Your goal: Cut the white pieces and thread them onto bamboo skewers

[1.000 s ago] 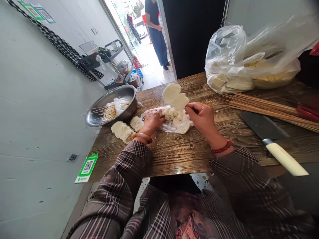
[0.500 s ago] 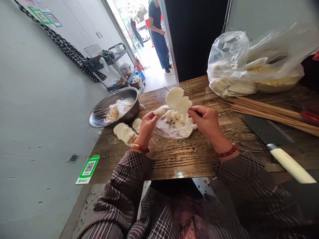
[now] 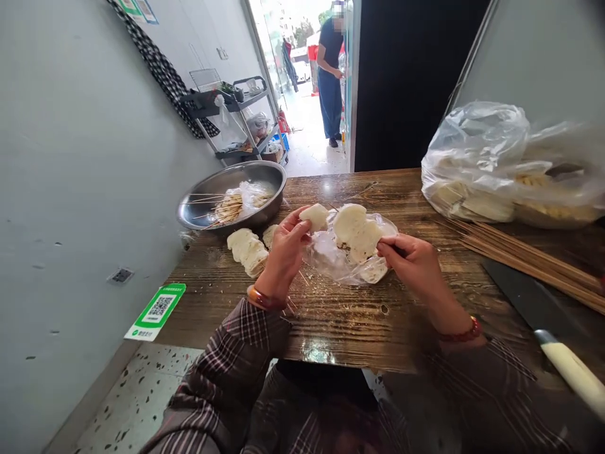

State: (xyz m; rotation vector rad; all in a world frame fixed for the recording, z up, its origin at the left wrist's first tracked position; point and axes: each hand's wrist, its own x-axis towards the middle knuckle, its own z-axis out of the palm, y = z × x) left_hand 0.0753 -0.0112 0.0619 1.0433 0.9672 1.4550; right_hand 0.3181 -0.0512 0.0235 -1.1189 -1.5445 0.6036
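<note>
Between the thumb and fingers of my left hand (image 3: 289, 247) is a small white bread slice (image 3: 316, 217). My right hand (image 3: 412, 255) pinches the near end of a skewer of bread slices (image 3: 357, 230); its thin tip pokes out at the far left, close to the piece in my left hand. Below both hands lies a clear plastic bag (image 3: 326, 252) with more white pieces on it, partly hidden by the held slices. Left of my left hand, a stacked row of bread slices (image 3: 248, 251) rests on the wooden table (image 3: 350, 328).
A metal basin (image 3: 265, 217) with skewers and a plastic bag stands at the left. On the right are a filled plastic bag (image 3: 472, 170), loose bamboo skewers (image 3: 515, 249) and a cleaver (image 3: 524, 302). Beyond the table are a cart (image 3: 236, 120) and a person (image 3: 329, 82) by the doorway.
My view has turned, shifting the scene. The small slice in my left hand now shows more of its face, held up near the skewer tip. The right hand keeps its hold.
</note>
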